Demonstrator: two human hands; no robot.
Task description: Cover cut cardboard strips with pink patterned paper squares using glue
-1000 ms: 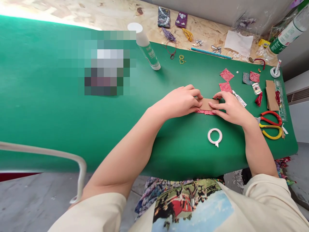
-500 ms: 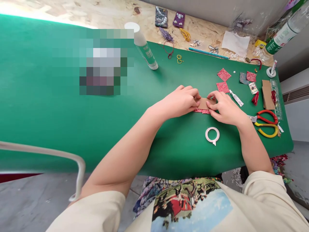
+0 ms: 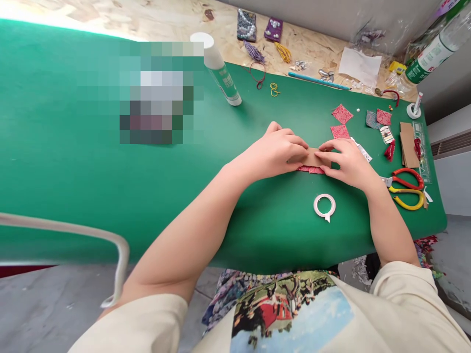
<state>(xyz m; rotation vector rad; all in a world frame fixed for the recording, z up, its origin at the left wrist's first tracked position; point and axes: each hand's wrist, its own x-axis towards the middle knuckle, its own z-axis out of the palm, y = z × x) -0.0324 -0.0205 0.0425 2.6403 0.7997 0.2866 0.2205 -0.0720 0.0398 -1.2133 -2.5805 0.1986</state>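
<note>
A small brown cardboard piece [image 3: 312,158] lies on the green mat, with a strip of red patterned fabric [image 3: 311,170] showing along its near edge. My left hand [image 3: 281,151] grips the left end of the cardboard, fingertips on top and thumb at the near edge. At the right end, my right hand [image 3: 344,161] has its fingers closed on the same piece, thumb low by the fabric. Both ends of the cardboard are partly hidden by my fingers. Just nearer to me lies a roll of white double-sided tape [image 3: 324,207].
Scissors with red and yellow handles [image 3: 407,189] lie right of my right arm. Beyond are red fabric squares [image 3: 342,113], a glue tube [image 3: 362,148] and cardboard strips [image 3: 407,144]. A white-capped spray bottle [image 3: 222,71] stands far left of my hands. A blue pencil [image 3: 318,80] lies at the back.
The fingers of both hands have shifted slightly on the cardboard; the right fingers are straighter and reach further over its top. The cardboard stays in nearly the same place.
</note>
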